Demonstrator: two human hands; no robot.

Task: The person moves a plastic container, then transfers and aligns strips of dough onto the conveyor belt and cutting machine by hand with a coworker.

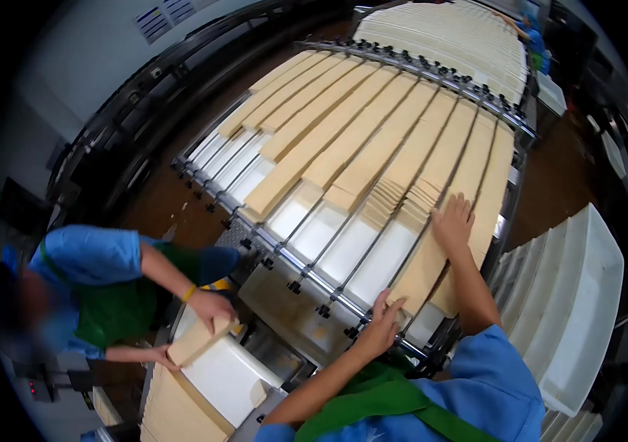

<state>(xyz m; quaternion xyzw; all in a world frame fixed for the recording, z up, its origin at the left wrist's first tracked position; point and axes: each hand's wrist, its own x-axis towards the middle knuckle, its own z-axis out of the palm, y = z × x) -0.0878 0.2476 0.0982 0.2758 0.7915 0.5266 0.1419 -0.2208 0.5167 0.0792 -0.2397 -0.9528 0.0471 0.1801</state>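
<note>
Long rows of thin, overlapping beige sheets (pixel 373 158) lie in lanes on a white conveyor, divided by thin metal rods. My right hand (pixel 454 225) rests palm down, fingers spread, on one row at the right side. My left hand (pixel 380 330) is at the near end of that same row, with its fingers apart and touching the corner of the beige sheets (pixel 418 280). Between the two hands the sheets lie flat and closely overlapped. Just left of my right hand, the ends of two neighbouring rows are fanned into loose steps (pixel 402 199).
A co-worker (pixel 100 287) at the left holds a beige block of sheets (pixel 200 342) over a white surface (pixel 229 376). Stacked white bins (pixel 579 302) stand at the right. A metal bar with black knobs (pixel 306 269) crosses the conveyor's near edge. Another person (pixel 531 37) is far back.
</note>
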